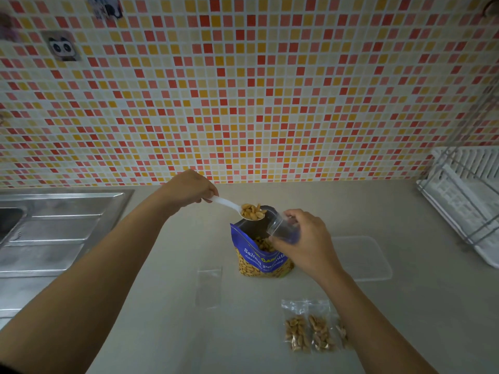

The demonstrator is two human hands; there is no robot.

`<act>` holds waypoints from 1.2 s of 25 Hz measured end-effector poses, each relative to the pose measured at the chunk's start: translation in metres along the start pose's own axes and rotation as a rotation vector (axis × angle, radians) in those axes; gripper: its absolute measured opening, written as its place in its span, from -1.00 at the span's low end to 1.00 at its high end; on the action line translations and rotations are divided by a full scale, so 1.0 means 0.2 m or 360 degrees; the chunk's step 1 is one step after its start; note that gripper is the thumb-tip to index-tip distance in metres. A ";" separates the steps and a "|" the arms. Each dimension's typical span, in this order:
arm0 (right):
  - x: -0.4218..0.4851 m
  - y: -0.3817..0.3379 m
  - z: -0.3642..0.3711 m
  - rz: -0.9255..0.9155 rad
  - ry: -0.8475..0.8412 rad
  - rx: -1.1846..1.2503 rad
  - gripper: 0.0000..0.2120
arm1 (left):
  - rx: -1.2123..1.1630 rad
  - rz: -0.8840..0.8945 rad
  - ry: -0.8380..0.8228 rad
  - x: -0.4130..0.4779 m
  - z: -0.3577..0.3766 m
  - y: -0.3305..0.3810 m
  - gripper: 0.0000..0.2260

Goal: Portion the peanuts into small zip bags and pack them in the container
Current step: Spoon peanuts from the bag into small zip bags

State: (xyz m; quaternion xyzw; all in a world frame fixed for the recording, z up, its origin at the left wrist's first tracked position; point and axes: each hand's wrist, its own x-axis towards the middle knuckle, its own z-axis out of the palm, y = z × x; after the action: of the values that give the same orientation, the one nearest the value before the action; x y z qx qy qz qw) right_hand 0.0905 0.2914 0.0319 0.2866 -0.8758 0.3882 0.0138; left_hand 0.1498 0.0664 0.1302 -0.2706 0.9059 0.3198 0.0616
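A blue salted peanuts bag (259,255) stands open in the middle of the counter. My left hand (189,188) grips a white plastic spoon (229,205) heaped with peanuts (252,211), held just above the bag's mouth. My right hand (305,238) holds a small clear zip bag (282,228) open beside the spoon, over the right side of the peanuts bag. Three filled zip bags (310,330) lie side by side near the front, the rightmost partly behind my right forearm. Empty flat zip bags (208,286) lie left of the peanuts bag. A clear container (364,259) rests to the right.
A steel sink and drainboard (54,233) take up the left side. A white dish rack (464,201) stands at the right against the tiled wall (243,90). The beige counter (189,341) runs to the front edge.
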 end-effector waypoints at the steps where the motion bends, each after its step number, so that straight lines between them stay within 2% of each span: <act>1: 0.00 0.00 0.00 -0.0004 -0.0009 0.0005 -0.49 | 0.0012 0.0017 0.0018 0.00 -0.01 0.01 -0.75; 8: 0.02 -0.01 0.01 0.0074 -0.0077 0.0149 -0.44 | 0.0184 0.0098 -0.0003 0.01 -0.01 0.05 -0.76; 14: 0.05 -0.02 0.01 0.0026 -0.0124 0.0143 -0.47 | 0.0251 0.0106 -0.0046 0.02 0.01 0.07 -0.75; 21: 0.05 -0.03 0.02 0.0020 -0.0141 0.0155 -0.49 | 0.0174 0.0063 -0.0095 0.03 -0.01 0.12 -0.78; 25: 0.05 -0.04 0.02 0.0014 -0.0080 0.0205 -0.52 | 0.0274 0.0224 -0.0112 0.04 -0.03 0.22 -0.79; 28: 0.05 -0.05 0.03 0.0026 0.0006 0.0318 -0.52 | -0.0109 0.0277 -0.0125 0.05 -0.08 0.28 -0.83; 30: 0.05 -0.07 0.02 0.0067 0.0107 0.0408 -0.52 | -0.0562 0.0206 -0.0081 0.04 -0.09 0.32 -0.84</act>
State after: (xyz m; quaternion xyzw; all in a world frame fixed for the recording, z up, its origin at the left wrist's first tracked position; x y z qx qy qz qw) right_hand 0.0897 0.2754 0.0414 0.2544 -0.8237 0.5067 -0.0016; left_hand 0.1092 0.0936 0.1770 -0.2102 0.8494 0.4838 0.0153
